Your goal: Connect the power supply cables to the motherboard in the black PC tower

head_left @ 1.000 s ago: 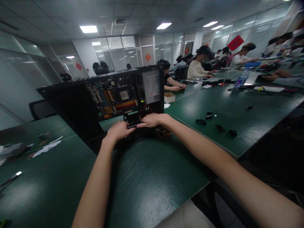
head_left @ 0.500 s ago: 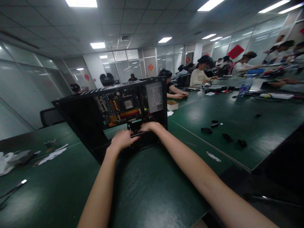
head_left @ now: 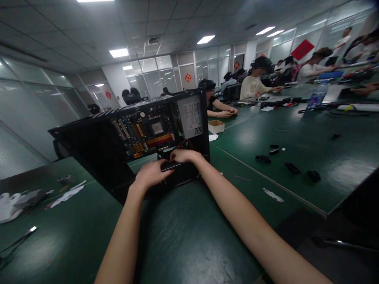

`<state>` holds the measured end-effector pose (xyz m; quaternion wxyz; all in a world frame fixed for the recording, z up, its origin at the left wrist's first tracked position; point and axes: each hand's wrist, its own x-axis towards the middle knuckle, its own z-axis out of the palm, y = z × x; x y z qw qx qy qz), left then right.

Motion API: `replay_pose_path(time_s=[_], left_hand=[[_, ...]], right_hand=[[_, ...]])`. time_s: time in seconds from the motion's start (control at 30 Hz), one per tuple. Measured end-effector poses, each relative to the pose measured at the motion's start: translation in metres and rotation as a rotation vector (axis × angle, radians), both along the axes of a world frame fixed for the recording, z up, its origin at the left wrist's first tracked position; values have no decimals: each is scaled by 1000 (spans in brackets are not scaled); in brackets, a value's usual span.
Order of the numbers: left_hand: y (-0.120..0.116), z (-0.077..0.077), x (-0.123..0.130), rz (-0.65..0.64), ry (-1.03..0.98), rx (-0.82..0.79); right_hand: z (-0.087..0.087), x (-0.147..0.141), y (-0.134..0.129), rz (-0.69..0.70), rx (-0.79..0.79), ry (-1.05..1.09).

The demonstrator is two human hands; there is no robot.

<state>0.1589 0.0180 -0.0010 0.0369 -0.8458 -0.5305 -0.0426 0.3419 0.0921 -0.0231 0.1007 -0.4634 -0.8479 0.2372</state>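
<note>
A black computer case [head_left: 85, 146] stands on the green table in front of me, its open side facing me. Inside it are a motherboard [head_left: 142, 134] and a silver power supply [head_left: 192, 118] with a label. Low in the opening, my left hand [head_left: 151, 172] grips the left end of a dark, flat part [head_left: 174, 166] with a shiny edge, thumb along its near side. My right hand [head_left: 185, 156] reaches over the same part with curled fingers, partly hidden; whether it grips that part or something behind it is unclear.
A small open box [head_left: 216, 126] stands right of the case. Several small black pieces [head_left: 292, 168] and a white scrap [head_left: 272, 195] lie on the right. Paper [head_left: 67, 196] and tweezers-like metal [head_left: 20, 238] are at left. Beyond, co-workers sit near a bottle [head_left: 317, 96].
The case's left side has swung a little nearer and left in view. My right fingers have shifted slightly left and curled more. The left hand stays on the dark part; the view has tilted slightly.
</note>
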Motion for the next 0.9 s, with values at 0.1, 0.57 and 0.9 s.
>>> replay_pose_path(time_s=[0.1,0.57,0.9], left_hand=[[2,-1,0,10,-10,1],[-10,26,-9,-153,-424,-112],[-72,95,-25,-90,-292,-195]], right_hand=[[5,-4,-1,-2,78,187],[74,-13,-52,-99,7,1034],[82,-1,-63,34,25,893]])
